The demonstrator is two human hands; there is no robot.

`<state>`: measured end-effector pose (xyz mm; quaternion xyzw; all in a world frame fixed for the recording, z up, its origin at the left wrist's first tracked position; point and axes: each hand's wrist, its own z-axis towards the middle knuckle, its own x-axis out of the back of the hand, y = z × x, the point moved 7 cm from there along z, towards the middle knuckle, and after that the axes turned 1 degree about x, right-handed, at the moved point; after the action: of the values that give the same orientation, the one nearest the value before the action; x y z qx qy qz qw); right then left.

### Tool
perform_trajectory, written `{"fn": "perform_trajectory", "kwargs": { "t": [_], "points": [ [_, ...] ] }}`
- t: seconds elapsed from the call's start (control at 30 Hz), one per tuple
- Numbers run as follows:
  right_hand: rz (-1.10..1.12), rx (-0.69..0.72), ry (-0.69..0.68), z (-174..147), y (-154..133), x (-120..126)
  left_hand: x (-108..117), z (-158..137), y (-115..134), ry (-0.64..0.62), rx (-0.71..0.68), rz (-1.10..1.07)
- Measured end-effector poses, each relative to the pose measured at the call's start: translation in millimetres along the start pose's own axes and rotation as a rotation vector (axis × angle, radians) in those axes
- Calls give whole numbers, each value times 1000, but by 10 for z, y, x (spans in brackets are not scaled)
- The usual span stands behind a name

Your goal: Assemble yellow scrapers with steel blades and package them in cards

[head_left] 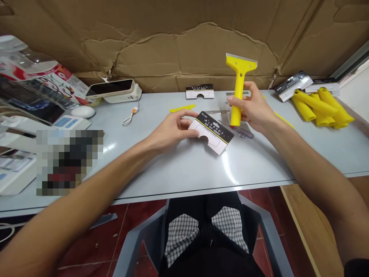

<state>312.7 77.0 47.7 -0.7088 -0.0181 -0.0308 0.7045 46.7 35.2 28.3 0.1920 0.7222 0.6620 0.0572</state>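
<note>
My right hand (253, 105) is closed round the handle of a yellow scraper (238, 84), held upright with its wide metal blade at the top. Between the thumb and fingers of my left hand (177, 129) is a black-and-white header card (213, 132), tilted above the tabletop, with a notch in its lower edge. Behind the card and under the scraper lies some clear plastic packaging (243, 132), partly hidden. A flat yellow plastic strip (182, 108) rests just beyond my left hand. Another header card (200, 92) leans at the back of the table.
Several yellow handles (323, 107) lie at the right with more printed cards (294, 85). Toward the left are a phone (111, 88) on a white box, a short cable (130, 116), a white mouse (83, 112) and a blurred-out item (70, 161). Cardboard (150, 54) walls the back edge.
</note>
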Motion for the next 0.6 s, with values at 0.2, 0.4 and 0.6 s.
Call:
{"fn": "perform_trajectory", "kwargs": {
  "t": [0.2, 0.4, 0.6],
  "points": [
    [70, -69, -61, -188, 48, -201, -190, -69, 36, -127, -35, 20],
    [105, -80, -120, -364, 22, -396, -289, -108, 3, -61, -81, -93],
    [127, -144, -129, -370, -5, -413, -285, -126, -8, -31, -55, -147]
  ]
}}
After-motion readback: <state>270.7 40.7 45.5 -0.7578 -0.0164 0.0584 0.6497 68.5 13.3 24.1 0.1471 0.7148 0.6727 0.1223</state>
